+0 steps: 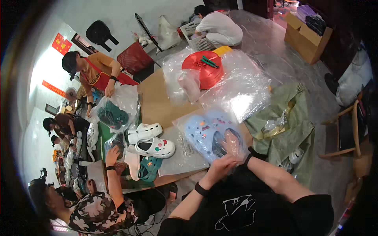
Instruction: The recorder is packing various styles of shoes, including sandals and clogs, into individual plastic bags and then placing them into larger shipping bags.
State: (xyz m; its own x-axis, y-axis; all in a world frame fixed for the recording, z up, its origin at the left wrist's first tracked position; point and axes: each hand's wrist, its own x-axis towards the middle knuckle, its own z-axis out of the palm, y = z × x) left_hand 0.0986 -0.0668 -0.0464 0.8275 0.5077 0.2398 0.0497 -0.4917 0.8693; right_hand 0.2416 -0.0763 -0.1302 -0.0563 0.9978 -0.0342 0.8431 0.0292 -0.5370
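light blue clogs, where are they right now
In the head view, the light blue clogs are just right of centre in a clear plastic bag, right of the white clogs and at the person's right hand.

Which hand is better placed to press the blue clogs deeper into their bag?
Probably the right hand: it appears to be inside the bag, against the blue clogs. The left hand is at the bag's near edge, seemingly gripping the plastic.
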